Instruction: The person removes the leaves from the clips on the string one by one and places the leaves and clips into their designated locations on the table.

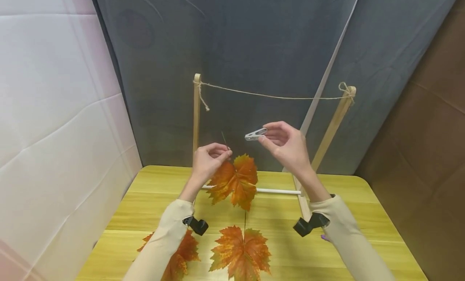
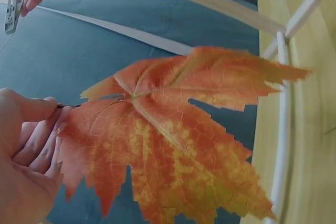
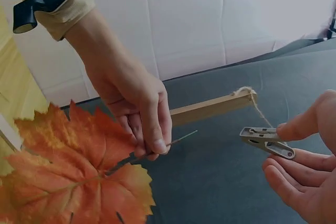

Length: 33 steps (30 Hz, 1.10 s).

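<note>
My left hand (image 1: 210,162) pinches the thin stem of an orange maple leaf (image 1: 237,182) between thumb and fingers. The leaf hangs below the fingers, and the stem's end (image 3: 184,138) sticks out past them. In my right hand (image 1: 288,145) a grey clothespin (image 1: 255,134) is pinched between thumb and fingertips, its jaws pointing left toward the other hand. The right wrist view shows the clothespin (image 3: 268,141) level with the stem and a gap apart from it. Both hands are below a string (image 1: 269,95) tied between two wooden posts.
The left post (image 1: 196,111) and right post (image 1: 332,131) stand joined low down by a white rod (image 1: 277,191). Two more leaves lie on the table, one in the middle (image 1: 241,254) and one (image 1: 181,254) partly under the left sleeve. A purple bit (image 1: 324,237) shows beside the right sleeve.
</note>
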Each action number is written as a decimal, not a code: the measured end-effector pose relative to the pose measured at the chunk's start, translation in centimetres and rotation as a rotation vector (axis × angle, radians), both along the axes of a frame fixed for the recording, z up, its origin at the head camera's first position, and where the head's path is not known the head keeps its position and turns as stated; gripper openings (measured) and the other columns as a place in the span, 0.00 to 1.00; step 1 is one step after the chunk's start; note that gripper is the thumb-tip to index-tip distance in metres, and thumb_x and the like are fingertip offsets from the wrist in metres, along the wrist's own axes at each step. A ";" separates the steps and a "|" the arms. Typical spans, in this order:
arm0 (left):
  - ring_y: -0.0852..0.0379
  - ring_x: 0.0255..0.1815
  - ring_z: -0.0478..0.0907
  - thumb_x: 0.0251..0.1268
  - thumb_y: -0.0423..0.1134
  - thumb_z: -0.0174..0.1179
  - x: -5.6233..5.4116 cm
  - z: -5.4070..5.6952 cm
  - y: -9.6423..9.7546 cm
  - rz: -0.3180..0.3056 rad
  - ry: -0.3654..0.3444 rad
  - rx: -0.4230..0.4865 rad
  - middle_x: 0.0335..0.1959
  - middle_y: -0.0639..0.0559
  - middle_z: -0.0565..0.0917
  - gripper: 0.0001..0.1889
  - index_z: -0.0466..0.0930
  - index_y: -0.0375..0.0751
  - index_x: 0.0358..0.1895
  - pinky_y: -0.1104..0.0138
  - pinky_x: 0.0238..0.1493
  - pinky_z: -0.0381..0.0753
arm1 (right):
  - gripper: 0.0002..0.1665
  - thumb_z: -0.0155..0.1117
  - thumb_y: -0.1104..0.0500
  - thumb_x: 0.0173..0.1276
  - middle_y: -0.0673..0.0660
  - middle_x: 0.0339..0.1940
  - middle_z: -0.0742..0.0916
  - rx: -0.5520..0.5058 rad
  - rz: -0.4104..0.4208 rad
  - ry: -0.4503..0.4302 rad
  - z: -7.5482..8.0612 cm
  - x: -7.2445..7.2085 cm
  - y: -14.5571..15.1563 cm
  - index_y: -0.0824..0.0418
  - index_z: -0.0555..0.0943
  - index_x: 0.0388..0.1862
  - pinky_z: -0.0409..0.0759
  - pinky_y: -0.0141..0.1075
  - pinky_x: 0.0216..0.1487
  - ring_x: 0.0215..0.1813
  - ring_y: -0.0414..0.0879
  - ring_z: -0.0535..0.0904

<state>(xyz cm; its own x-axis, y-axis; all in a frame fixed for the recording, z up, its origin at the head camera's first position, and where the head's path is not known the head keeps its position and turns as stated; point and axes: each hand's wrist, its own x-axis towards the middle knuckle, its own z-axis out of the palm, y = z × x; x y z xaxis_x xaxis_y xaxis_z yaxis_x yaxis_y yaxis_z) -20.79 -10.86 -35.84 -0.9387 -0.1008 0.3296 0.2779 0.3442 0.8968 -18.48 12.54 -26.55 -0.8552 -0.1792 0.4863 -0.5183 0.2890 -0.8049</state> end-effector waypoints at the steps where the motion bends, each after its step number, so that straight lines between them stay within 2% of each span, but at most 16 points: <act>1: 0.52 0.33 0.88 0.62 0.39 0.72 0.1 -0.1 0.2 -0.008 -0.002 0.013 0.34 0.45 0.91 0.07 0.89 0.40 0.39 0.72 0.33 0.82 | 0.19 0.74 0.63 0.64 0.62 0.47 0.91 0.011 0.001 -0.006 -0.1 0.1 0.1 0.64 0.83 0.52 0.85 0.31 0.50 0.48 0.51 0.89; 7: 0.52 0.33 0.89 0.62 0.39 0.71 0.4 -1.2 1.3 -0.068 -0.017 0.054 0.33 0.44 0.91 0.07 0.88 0.38 0.39 0.71 0.33 0.83 | 0.19 0.73 0.64 0.65 0.63 0.50 0.90 0.040 0.011 -0.046 -1.2 0.6 0.8 0.65 0.81 0.54 0.85 0.30 0.52 0.51 0.53 0.88; 14: 0.56 0.31 0.88 0.62 0.37 0.71 0.5 -3.1 2.5 -0.092 -0.047 0.086 0.32 0.45 0.90 0.06 0.88 0.37 0.38 0.71 0.33 0.84 | 0.19 0.74 0.64 0.64 0.63 0.49 0.90 0.040 0.010 -0.064 -2.3 1.0 1.8 0.65 0.82 0.53 0.84 0.28 0.51 0.51 0.53 0.88; 22: 0.55 0.29 0.88 0.62 0.34 0.70 0.9 -5.0 4.1 -0.163 -0.098 0.175 0.31 0.42 0.91 0.06 0.87 0.34 0.38 0.72 0.28 0.82 | 0.19 0.74 0.61 0.65 0.61 0.46 0.90 0.067 -0.024 -0.097 -4.6 1.2 3.7 0.64 0.84 0.54 0.83 0.27 0.50 0.45 0.45 0.86; 29: 0.50 0.30 0.89 0.61 0.32 0.70 1.5 -6.6 5.6 -0.177 -0.174 0.224 0.32 0.38 0.90 0.07 0.86 0.31 0.39 0.71 0.27 0.82 | 0.20 0.74 0.61 0.65 0.64 0.47 0.89 0.042 -0.028 -0.153 -6.7 1.5 5.0 0.64 0.83 0.54 0.83 0.25 0.50 0.45 0.38 0.86; 30: 0.49 0.30 0.89 0.61 0.31 0.70 1.9 -6.4 5.8 -0.180 -0.185 0.231 0.32 0.38 0.90 0.07 0.86 0.30 0.40 0.71 0.28 0.83 | 0.20 0.74 0.61 0.65 0.64 0.47 0.89 0.037 -0.027 -0.157 -7.0 1.5 5.2 0.65 0.83 0.54 0.83 0.25 0.50 0.45 0.38 0.86; 33: 0.52 0.30 0.89 0.61 0.31 0.70 2.1 -7.1 6.1 -0.189 -0.219 0.249 0.33 0.38 0.90 0.08 0.86 0.30 0.41 0.70 0.29 0.84 | 0.20 0.74 0.62 0.64 0.65 0.47 0.89 0.021 -0.023 -0.171 -7.9 1.6 5.7 0.66 0.83 0.54 0.83 0.25 0.50 0.45 0.37 0.86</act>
